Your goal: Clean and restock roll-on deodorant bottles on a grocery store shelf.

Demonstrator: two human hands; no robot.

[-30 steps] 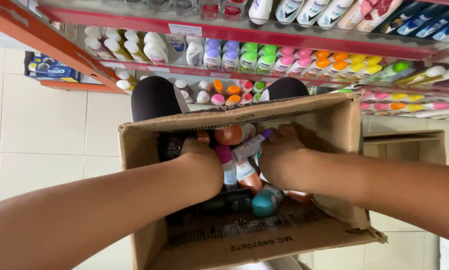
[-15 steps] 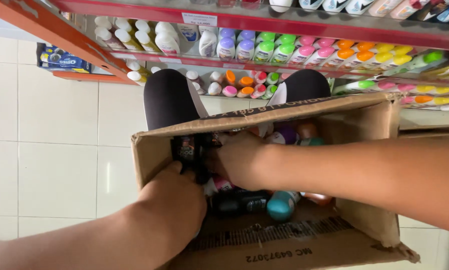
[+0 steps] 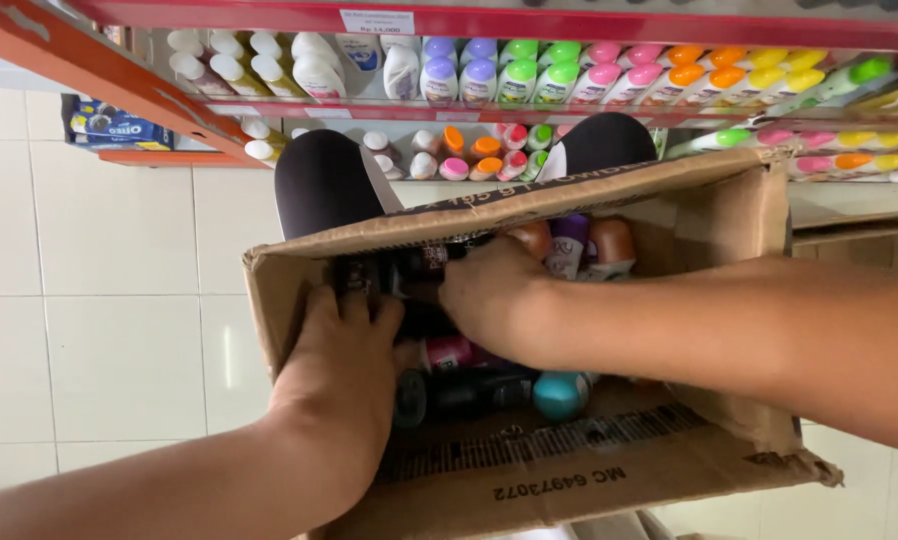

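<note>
The small dark bottles [image 3: 424, 270] lie packed at the far left end of the cardboard box [image 3: 529, 480], right under both hands, with their long axes running roughly along the box's length, caps toward the shelves. The right hand [image 3: 494, 300] reaches across from the right and lies on top of them, fingers curled down over the dark row; its grip seems closed around one bottle, though the fingertips are hidden, so I cannot tell which bottle it pinches. The left hand [image 3: 344, 355] comes in from below, resting at the box's left wall [image 3: 269, 300], fingers pressed together against the bottles just beside the right hand. So the bottles lie ahead of and just beneath both hands, the right slightly nearer the middle of the row. Closer to the person, a pink bottle [image 3: 449, 353] and a teal cap [image 3: 561, 393] lie loose on the box floor. Purple and orange caps [image 3: 589, 240] stand at the far wall. Beyond the box are two dark knees [image 3: 324, 185], a white tiled floor [image 3: 109, 300] and shelves [image 3: 569, 70] of coloured bottles
</note>
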